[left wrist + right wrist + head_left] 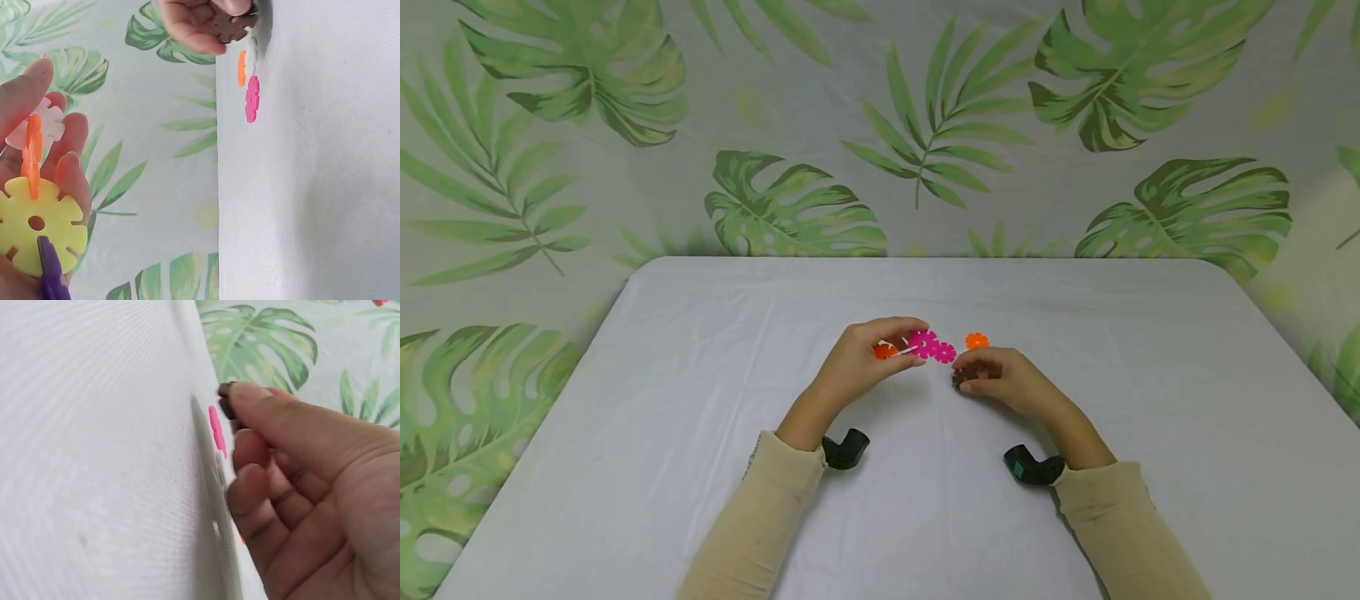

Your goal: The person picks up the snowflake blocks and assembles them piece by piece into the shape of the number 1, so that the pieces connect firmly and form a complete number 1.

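Observation:
My left hand (861,354) holds a chain of linked notched plastic discs between thumb and fingers. In the left wrist view the chain includes a white disc (53,125), an orange disc (32,150), a yellow disc (59,219) with a centre hole, and a purple disc (53,269) slotted into the yellow one. A pink disc (922,343) shows at the fingertips in the head view. To the right, my right hand (1007,379) pinches a brown notched disc (232,28) just over the table, partly hidden by the fingers.
On the white-covered table (700,500) lie a loose pink disc (944,352) between the hands, an orange disc (977,340) behind the right hand, and a white disc (252,53). A leaf-patterned cloth (805,200) hangs behind the table. Each wrist wears a black camera.

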`<state>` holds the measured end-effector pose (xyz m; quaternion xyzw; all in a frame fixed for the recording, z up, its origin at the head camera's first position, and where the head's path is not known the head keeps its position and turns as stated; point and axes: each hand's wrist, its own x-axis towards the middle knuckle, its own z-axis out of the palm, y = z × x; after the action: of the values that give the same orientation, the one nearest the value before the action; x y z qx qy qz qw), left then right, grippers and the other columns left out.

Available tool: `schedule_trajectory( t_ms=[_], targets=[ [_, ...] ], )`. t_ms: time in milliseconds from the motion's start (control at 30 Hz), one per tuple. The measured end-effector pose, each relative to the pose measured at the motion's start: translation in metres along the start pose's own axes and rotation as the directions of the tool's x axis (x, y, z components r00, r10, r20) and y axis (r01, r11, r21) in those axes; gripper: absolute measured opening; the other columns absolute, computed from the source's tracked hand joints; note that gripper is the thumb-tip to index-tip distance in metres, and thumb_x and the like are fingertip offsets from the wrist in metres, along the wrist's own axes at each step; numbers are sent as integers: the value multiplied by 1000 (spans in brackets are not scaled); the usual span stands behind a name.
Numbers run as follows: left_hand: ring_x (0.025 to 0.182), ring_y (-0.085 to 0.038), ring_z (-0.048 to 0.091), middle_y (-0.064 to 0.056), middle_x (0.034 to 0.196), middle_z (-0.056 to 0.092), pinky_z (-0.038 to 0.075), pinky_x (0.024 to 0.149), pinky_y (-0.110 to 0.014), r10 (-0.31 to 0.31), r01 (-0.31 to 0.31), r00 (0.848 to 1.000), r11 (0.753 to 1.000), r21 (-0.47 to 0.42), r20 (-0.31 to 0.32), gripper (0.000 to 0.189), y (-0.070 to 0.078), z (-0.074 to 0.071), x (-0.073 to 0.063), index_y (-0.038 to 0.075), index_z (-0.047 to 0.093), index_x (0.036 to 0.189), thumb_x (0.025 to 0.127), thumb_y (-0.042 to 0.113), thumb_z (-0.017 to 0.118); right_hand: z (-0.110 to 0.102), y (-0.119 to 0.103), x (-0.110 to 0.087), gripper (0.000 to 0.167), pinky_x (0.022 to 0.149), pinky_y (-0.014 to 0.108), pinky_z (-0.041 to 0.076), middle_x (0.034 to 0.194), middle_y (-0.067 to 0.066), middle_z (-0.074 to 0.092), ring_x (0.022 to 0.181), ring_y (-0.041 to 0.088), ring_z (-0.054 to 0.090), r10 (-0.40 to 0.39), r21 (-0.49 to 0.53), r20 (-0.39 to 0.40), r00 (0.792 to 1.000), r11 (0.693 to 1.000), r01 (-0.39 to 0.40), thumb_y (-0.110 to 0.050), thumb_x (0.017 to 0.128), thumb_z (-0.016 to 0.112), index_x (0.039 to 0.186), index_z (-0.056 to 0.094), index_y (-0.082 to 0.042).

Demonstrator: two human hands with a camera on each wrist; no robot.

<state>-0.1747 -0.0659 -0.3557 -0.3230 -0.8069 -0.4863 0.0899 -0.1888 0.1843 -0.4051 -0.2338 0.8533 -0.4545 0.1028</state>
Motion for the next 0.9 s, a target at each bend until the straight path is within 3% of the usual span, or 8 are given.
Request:
schedule_trajectory(
  t_ms=[300,533,733,800,900],
  targets=[
    [79,-5,56,6,97,64,47,70,-22,-16,16,1000,1000,-27,-1,36,-2,1,0,10,64,108,74,16,75,-2,-18,-1,23,48,30,45,90,11,61,61,20,51,-2,100,-121,993,995,14,-4,82,64,105,61,0],
    [80,-8,57,4,98,65,47,71,-24,-33,32,999,999,-41,-6,39,-1,1,-1,12,64,108,71,18,77,-5,-40,-5,25,54,34,48,92,20,59,68,37,53,-55,170,-177,983,982,86,4,84,59,108,57,6],
    [82,-15,58,-4,101,64,48,73,-27,-57,57,998,997,-46,2,40,1,3,0,3,63,108,70,11,76,-7,-26,-2,27,62,30,50,94,18,58,71,25,57,-116,279,-215,970,944,174,2,85,59,111,54,7],
    [81,-16,58,-6,99,64,48,73,-28,-60,60,998,997,-41,8,38,11,-1,0,1,62,106,71,7,75,-7,-24,-1,28,65,29,51,96,16,58,73,23,58,-134,293,-221,966,936,197,1,85,59,112,53,8],
    [81,-12,58,-2,99,64,48,74,-25,-53,54,998,998,-23,21,37,11,-1,0,3,62,107,73,10,75,-8,-25,-1,28,69,30,51,98,16,58,76,22,59,-172,304,-214,962,924,233,1,86,57,114,53,5]
  ],
)
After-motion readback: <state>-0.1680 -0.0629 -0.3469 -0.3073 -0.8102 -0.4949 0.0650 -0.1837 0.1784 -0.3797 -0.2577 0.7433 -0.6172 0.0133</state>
